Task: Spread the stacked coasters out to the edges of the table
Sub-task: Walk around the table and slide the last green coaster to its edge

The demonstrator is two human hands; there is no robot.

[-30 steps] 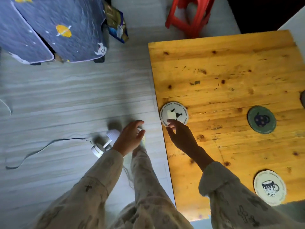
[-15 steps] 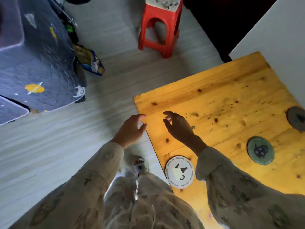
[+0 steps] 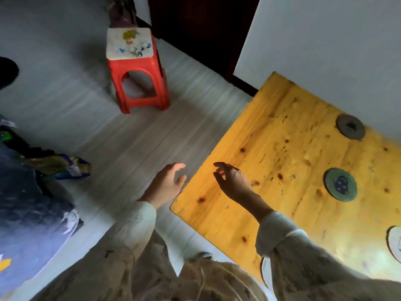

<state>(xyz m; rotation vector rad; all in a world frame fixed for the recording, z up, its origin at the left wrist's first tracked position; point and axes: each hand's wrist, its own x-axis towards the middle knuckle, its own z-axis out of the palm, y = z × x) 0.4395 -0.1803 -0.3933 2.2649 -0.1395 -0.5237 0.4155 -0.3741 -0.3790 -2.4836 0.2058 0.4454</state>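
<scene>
A yellow wooden table (image 3: pixel 282 213) fills the right side. On it lie a green coaster (image 3: pixel 340 184) with a dark pattern, a dark grey coaster (image 3: pixel 350 126) near the far edge by the wall, and a white coaster (image 3: pixel 396 244) cut off at the right border. A sliver of another white coaster (image 3: pixel 263 268) shows at the near edge, mostly hidden by my right sleeve. My right hand (image 3: pixel 231 181) hovers over the table's left corner area, fingers apart, holding nothing. My left hand (image 3: pixel 168 184) hangs open over the floor just left of the table.
A red plastic stool (image 3: pixel 138 70) with a patterned cushion stands on the grey floor beyond the table. A white wall (image 3: pixel 325 40) borders the table's far side. A dark blue patterned cloth (image 3: pixel 32 203) and a snack bag (image 3: pixel 65 168) lie at the left.
The view has swung up and left. My right hand has left the white coaster at the table's near edge and moved toward the left corner. Both hands stay empty.
</scene>
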